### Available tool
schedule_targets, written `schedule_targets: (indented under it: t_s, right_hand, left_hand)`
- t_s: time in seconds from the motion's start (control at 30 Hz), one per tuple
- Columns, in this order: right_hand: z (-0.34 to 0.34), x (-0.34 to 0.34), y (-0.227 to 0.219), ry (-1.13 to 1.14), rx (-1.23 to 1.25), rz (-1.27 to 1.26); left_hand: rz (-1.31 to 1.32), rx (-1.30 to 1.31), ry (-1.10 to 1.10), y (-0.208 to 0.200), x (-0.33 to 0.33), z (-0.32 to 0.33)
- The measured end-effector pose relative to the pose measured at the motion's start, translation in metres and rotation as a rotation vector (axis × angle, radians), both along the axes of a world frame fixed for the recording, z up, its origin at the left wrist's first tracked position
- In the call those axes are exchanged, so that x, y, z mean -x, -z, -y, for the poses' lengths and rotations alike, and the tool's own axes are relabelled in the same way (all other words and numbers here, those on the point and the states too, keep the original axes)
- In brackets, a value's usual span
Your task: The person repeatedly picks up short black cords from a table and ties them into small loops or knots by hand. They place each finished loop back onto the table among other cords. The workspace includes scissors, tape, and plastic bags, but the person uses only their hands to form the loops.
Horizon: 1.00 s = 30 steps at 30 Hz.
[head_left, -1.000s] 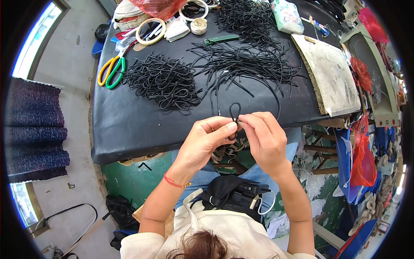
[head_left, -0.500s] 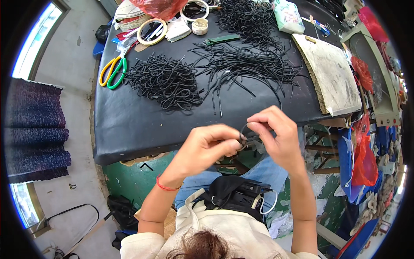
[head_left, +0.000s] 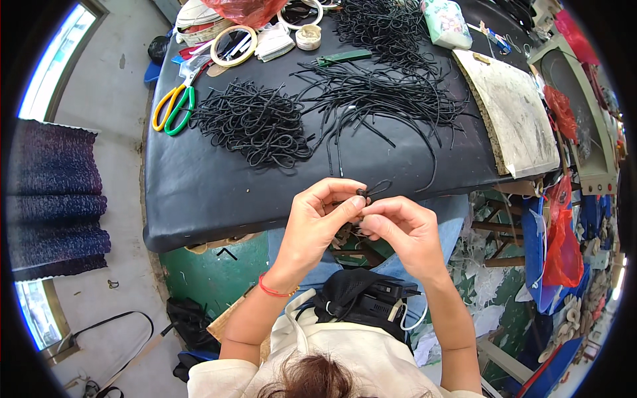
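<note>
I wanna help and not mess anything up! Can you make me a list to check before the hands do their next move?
1. Black cord gripped: ok, pinched in the left hand.
2. Right hand gripping the cord too: cannot tell; its fingertips are close by, but the contact is unclear.
3. Left hand free: not ok, it is busy with the cord.
4. Scissors clear of both hands: ok, they lie off to the left on the table.
5. More cords on the table: ok, a looped pile and a straighter bunch.
</note>
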State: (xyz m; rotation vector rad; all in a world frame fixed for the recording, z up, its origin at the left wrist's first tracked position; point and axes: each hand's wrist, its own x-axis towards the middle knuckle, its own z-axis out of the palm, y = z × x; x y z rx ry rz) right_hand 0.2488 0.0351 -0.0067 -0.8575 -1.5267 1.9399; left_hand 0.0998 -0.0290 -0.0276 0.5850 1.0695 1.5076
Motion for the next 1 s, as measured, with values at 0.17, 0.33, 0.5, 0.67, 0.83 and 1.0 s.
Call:
schedule_targets:
  t_s: [0.17,0.33,0.5,0.67,0.83,1.0]
  right_hand:
    - [0.005,0.009,0.006,0.234,-0.244,0.122]
    - [0.004,0.015,0.003,0.261,-0.213,0.13]
    - [-0.006,0.012,0.005,0.193,-0.453,0.298]
    - [-0.012,0.01,0.01,0.134,-0.331,0.179]
    - [-0.012,0.019,0.004,0.184,0.005,0.072]
    - [-0.016,0.018,0.014,0.231,-0.021,0.043]
  left_hand:
    - [0.04,0.008,-0.157,-0.001,-0.017,0.0]
    - [0.066,-0.041,-0.196,0.007,-0.024,0.003]
    - [-0.238,0.016,-0.033,0.0,-0.014,0.007]
    - [-0.556,0.028,0.04,-0.014,-0.011,0.006]
    - [-0.26,0.033,0.105,-0.006,-0.013,0.008]
    - [-0.287,0.07,0.118,0.0,-0.017,0.011]
